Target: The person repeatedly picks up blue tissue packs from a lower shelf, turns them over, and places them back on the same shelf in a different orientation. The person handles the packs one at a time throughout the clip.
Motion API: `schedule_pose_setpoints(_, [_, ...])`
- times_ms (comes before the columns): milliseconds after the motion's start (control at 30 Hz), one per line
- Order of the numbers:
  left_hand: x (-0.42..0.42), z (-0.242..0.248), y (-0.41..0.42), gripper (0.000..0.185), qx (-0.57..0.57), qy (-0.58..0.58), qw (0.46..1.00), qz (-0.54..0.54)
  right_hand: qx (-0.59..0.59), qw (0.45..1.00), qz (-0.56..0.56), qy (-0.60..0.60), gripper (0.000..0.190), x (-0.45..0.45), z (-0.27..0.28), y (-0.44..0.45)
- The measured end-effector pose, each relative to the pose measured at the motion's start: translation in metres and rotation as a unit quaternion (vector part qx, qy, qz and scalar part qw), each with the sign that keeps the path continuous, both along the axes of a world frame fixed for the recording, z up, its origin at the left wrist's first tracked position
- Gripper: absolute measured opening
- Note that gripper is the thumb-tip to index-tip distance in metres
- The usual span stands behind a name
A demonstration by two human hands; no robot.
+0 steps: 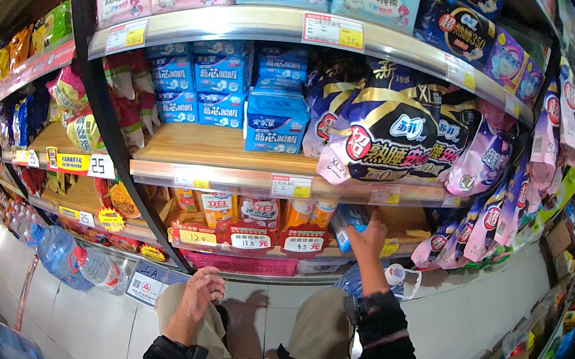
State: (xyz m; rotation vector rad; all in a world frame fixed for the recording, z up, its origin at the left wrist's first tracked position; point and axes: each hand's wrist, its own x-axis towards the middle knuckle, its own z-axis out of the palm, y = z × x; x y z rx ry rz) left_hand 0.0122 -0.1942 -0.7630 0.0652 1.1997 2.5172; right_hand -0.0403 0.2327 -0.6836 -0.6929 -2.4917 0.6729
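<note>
My right hand [370,238] reaches onto the lower shelf, its thumb against the near end of a dark blue and light blue package [349,221]. The fingers on the far side are partly hidden, but the hand appears to grip the pack, which sits tilted beside orange bottles [310,214]. Over my left knee, my left hand [203,289] hangs in the air with loosely bent fingers and nothing in it. On the shelf above are stacked blue sanitary pad packs [276,123] and a large black and pink bag [381,132].
Price tags line the wooden middle shelf [226,149]. Pink bags [483,227] hang at the right. A large water bottle [353,281] stands by my right forearm; other bottles [96,266] stand on the tiled floor at the left. A pink basket [238,263] sits beneath the lower shelf.
</note>
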Motion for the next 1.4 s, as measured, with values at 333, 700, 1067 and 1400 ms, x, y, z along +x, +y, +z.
schedule_pose_setpoints(333, [0.038,0.053,0.031,0.084,-0.118,0.049,0.978,-0.164,-0.251,0.924,0.287,0.037,0.063,0.151,0.041,-0.088])
schedule_pose_setpoints(700, [0.068,0.08,0.032,0.081,-0.054,0.0,0.996,-0.069,0.076,0.832,0.544,0.076,0.058,0.137,0.023,-0.178])
schedule_pose_setpoints(1067, [0.074,0.082,0.02,0.092,0.02,0.05,0.996,0.076,-0.175,0.873,0.451,0.065,0.074,0.115,0.032,-0.191])
schedule_pose_setpoints(1400, [0.066,0.1,0.022,0.102,-0.042,0.106,0.991,0.072,-0.474,0.744,0.471,-0.024,0.094,0.106,0.048,-0.201])
